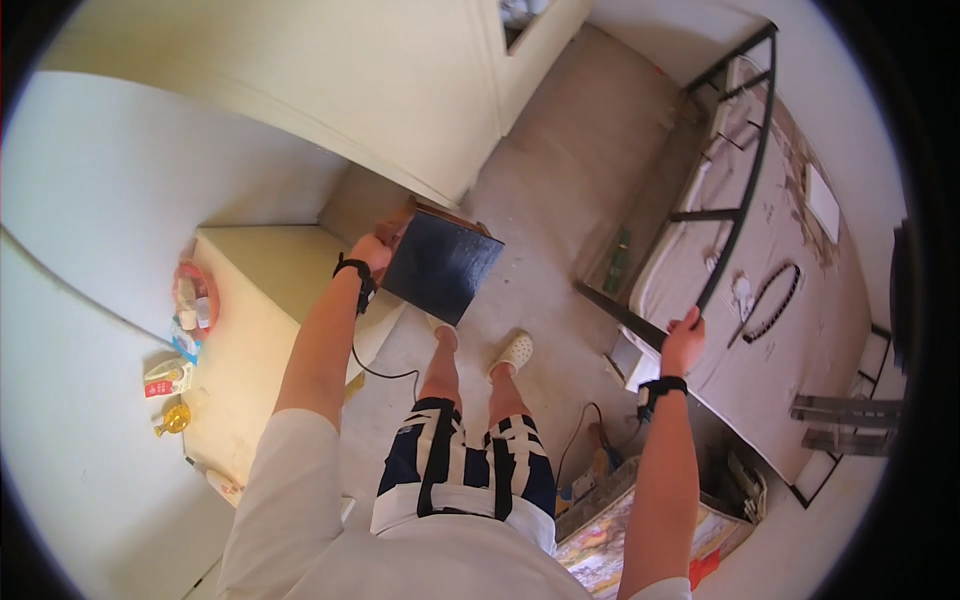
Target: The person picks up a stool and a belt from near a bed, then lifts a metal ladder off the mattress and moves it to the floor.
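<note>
My left hand (372,252) is closed at the left edge of a dark, glossy square-faced piece (445,265) with brown wooden sides, possibly a stool or box. It is held tilted above the floor in front of my feet; its underside is hidden. On the other side, my right hand (683,345) is wrapped round the black metal rail (757,160) of a bed frame. Both wrists carry black straps with small devices.
Left stands a cream cabinet (245,330); beside it are a pink basket (205,300) of bottles and a yellow bottle (175,418). The bed's mattress (800,330) bears a racket (775,303). A green bottle (618,262) lies below. Cables and a large patterned bag (610,540) are near my legs.
</note>
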Tool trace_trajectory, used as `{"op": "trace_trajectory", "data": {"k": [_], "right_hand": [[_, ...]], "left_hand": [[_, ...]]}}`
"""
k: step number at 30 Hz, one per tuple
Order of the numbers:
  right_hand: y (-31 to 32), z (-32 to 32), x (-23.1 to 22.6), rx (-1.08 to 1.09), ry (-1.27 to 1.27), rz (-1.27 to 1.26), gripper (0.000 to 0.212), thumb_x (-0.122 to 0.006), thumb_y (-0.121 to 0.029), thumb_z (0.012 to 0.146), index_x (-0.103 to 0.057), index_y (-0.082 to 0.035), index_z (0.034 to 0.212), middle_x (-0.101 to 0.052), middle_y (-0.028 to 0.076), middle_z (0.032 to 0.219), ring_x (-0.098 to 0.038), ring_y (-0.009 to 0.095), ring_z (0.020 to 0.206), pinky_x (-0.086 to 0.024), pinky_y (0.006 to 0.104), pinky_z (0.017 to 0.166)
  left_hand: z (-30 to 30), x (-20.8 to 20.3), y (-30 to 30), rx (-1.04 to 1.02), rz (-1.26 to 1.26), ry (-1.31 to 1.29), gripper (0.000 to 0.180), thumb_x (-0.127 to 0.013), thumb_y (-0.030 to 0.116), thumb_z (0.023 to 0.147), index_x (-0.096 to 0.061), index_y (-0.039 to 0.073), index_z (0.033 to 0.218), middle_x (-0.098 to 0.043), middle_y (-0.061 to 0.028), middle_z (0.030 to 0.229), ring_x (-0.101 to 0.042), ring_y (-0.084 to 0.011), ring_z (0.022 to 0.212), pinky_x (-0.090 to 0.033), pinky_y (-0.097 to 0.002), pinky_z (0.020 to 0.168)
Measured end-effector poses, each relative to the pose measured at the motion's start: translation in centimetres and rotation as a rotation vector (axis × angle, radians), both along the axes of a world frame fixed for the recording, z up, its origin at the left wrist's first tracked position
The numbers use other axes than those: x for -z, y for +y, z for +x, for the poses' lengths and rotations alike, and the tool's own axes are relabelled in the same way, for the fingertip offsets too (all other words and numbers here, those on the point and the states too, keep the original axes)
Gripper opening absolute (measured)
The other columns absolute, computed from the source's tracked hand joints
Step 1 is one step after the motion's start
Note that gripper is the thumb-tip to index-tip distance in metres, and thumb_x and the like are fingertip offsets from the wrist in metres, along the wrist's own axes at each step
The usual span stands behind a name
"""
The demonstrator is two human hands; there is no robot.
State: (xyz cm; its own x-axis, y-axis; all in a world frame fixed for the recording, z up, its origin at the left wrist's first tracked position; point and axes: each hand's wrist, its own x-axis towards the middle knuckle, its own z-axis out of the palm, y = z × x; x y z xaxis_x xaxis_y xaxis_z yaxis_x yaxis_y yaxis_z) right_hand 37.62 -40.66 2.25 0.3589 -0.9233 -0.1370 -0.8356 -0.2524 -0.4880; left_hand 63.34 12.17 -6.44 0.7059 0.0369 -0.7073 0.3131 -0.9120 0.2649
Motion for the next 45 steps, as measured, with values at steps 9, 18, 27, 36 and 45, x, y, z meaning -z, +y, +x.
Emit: {"op": "trace_trajectory", "data": {"k": [9, 18, 27, 36, 45], "right_hand": [[-0.9, -2.4, -1.2, 0.119, -0.067, 0.006, 0.051, -0.042, -0.046, 0.096, -0.062, 0.001, 0.099, -0.06, 0.008, 0.061, -0.057, 0.018, 0.055, -0.044, 0.0313, 0.052], [-0.2, 1.3, -0.8, 0.13, -0.024, 0.041, 0.043, -0.044, -0.042, 0.096, -0.059, -0.002, 0.092, -0.061, 0.01, 0.063, -0.06, 0.021, 0.058, -0.045, 0.0347, 0.056], [0.2, -0.3, -1.1, 0.193, -0.043, 0.079, 0.041, -0.045, -0.04, 0.095, -0.061, -0.002, 0.089, -0.062, 0.008, 0.062, -0.062, 0.018, 0.058, -0.047, 0.032, 0.057], [0.1, 0.0, -2.3, 0.188, -0.013, 0.08, 0.042, -0.046, -0.041, 0.094, -0.056, -0.003, 0.08, -0.062, 0.012, 0.062, -0.062, 0.032, 0.061, -0.045, 0.0423, 0.058], [0.2, -0.4, -1.7, 0.17, 0.046, 0.048, 0.04, -0.041, -0.045, 0.094, -0.054, -0.008, 0.089, -0.063, 0.02, 0.071, -0.061, 0.041, 0.069, -0.047, 0.053, 0.06]], "left_hand": [[8.5, -5.3, 1.3, -0.257, -0.175, 0.119, 0.036, -0.056, 0.018, 0.08, -0.061, 0.002, 0.112, -0.062, -0.0248, 0.107, -0.058, -0.0392, 0.105, -0.046, -0.041, 0.085], [19.9, 10.3, 24.5, 0.514, 0.148, -0.506, 0.025, -0.055, 0.019, 0.085, -0.061, -0.003, 0.096, -0.066, -0.0146, 0.078, -0.063, -0.0245, 0.066, -0.049, -0.0405, 0.057], [20.6, 13.0, 27.2, 0.374, 0.29, -0.365, 0.023, -0.054, 0.019, 0.085, -0.061, -0.001, 0.092, -0.064, -0.0131, 0.074, -0.062, -0.0222, 0.062, -0.048, -0.0386, 0.053], [6.4, 13.5, 9.8, 1.031, -0.015, -0.097, 0.033, -0.05, 0.025, 0.083, -0.062, 0.005, 0.059, -0.061, -0.0094, 0.062, -0.059, -0.0194, 0.055, -0.044, -0.0367, 0.051], [-14.8, -3.8, -20.3, 0.903, -0.34, 0.305, 0.032, -0.052, 0.029, 0.088, -0.064, 0.004, 0.103, -0.067, -0.0171, 0.092, -0.064, -0.0283, 0.086, -0.05, -0.0377, 0.078]]}}
